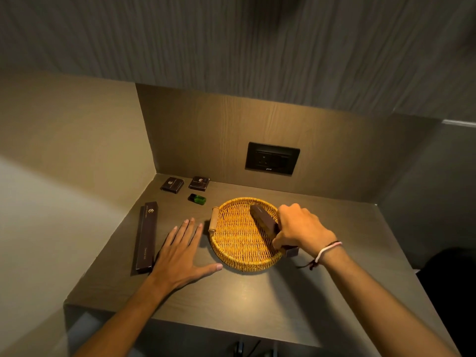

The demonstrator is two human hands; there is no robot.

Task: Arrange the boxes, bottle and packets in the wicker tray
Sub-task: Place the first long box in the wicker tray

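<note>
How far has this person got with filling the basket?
Barely started. The wicker tray holds nothing settled yet. The right hand is lowering a long dark box across it. The left hand rests flat on the counter. Still outside: another long box, two small dark packets and the green bottle.

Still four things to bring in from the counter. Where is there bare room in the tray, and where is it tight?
The wicker tray is bare across its left and middle floor, between the wooden handle and the brown box that the right hand holds slanted over the right rim. Outside, the counter is tight between the left hand and the long box.
</note>
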